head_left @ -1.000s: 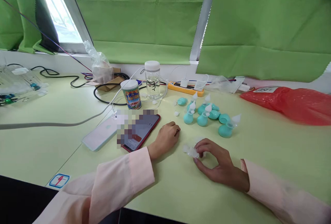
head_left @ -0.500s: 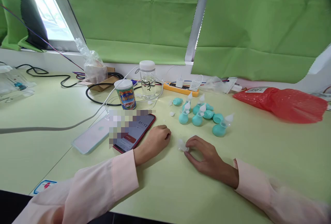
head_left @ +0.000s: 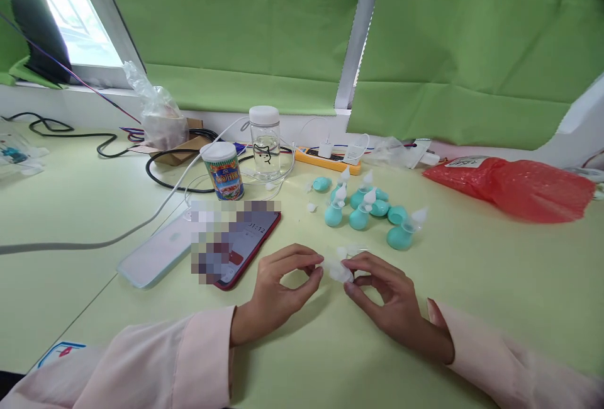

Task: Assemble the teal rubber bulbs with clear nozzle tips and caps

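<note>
A small translucent white plastic nozzle piece (head_left: 338, 270) is in front of me, just above the table. My right hand (head_left: 389, 289) pinches its right end between thumb and fingers. At its left end, the thumb and forefinger of my left hand (head_left: 283, 283) close in a pinch; the exact contact is blurred. Part of another clear piece (head_left: 357, 250) shows behind my right fingers. Beyond my hands stand several turquoise squeeze bulbs with clear, pointed nozzles, like nasal aspirators (head_left: 334, 214). Among them lie bare turquoise bulbs (head_left: 397, 214). A small white tip (head_left: 311, 207) lies to their left.
To the left lie a red-edged phone (head_left: 250, 242) and a pale phone case (head_left: 155, 255). Behind them stand a can (head_left: 224, 173) and a lidded clear bottle (head_left: 265, 145). An orange power strip (head_left: 311, 158) and red plastic bag (head_left: 514, 189) lie farther back. A grey cable (head_left: 94, 246) crosses the left.
My left hand has moved right from beside the phone, its fingers now pinched at the nozzle piece. My right hand still grips that piece, turned slightly and moved a little right.
</note>
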Motion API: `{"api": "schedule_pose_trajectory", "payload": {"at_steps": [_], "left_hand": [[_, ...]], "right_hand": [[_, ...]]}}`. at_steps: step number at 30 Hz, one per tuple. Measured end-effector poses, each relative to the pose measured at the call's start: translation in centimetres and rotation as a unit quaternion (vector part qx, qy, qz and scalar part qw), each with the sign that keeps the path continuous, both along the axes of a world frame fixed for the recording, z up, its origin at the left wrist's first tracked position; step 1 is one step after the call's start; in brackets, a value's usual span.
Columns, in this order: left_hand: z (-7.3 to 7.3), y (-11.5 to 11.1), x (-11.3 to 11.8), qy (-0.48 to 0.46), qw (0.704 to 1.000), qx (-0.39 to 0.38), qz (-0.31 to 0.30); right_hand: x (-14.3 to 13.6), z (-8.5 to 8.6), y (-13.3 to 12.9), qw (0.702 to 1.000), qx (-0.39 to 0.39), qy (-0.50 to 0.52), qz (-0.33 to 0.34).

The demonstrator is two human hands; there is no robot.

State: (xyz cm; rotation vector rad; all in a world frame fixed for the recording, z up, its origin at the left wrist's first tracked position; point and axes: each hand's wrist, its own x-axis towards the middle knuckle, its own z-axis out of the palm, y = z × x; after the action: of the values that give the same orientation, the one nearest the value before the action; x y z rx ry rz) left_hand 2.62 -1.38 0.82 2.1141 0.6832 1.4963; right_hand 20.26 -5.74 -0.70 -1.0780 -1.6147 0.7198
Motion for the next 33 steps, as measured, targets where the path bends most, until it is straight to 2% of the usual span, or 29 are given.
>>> {"api": "schedule_pose_trajectory", "payload": {"at_steps": [3, 5, 8, 10, 13, 18, 23, 28, 33], "left_hand": [[0.1, -0.2, -0.2, -0.003, 0.999, 0.03, -0.023], [0.2, -0.3, -0.3, 0.003, 0.996, 0.07, -0.05], [0.4, -0.5, -0.4, 0.015, 0.992, 0.099, -0.071], [0.5, -0.6, -0.3, 0.018, 0.993, 0.091, -0.076], [0.4, -0.6, -0.1, 0.029, 0.994, 0.061, -0.084], [0.1, -0.4, 0.1, 0.045, 0.996, -0.004, -0.076], [0.2, -0.4, 0.1, 0.05, 0.996, -0.036, -0.058], [0.2, -0.3, 0.1, 0.05, 0.997, -0.034, -0.056], [0.1, -0.1, 0.1, 0.061, 0.996, 0.009, -0.058]], "right_hand": [[-0.2, 0.2, 0.0, 0.991, -0.087, 0.106, -0.002], [-0.5, 0.6, -0.3, 0.968, -0.188, 0.169, 0.01], [-1.0, 1.1, -1.1, 0.901, -0.357, 0.245, 0.04], [-1.1, 1.2, -1.3, 0.858, -0.417, 0.291, 0.069], [-1.0, 1.2, -0.9, 0.836, -0.428, 0.327, 0.106], [-0.7, 1.1, 0.1, 0.829, -0.438, 0.325, 0.121], [-0.7, 1.1, 0.1, 0.827, -0.449, 0.313, 0.125], [-0.5, 0.7, 0.2, 0.832, -0.441, 0.305, 0.143], [-0.5, 0.3, 0.3, 0.826, -0.448, 0.303, 0.158]]}}
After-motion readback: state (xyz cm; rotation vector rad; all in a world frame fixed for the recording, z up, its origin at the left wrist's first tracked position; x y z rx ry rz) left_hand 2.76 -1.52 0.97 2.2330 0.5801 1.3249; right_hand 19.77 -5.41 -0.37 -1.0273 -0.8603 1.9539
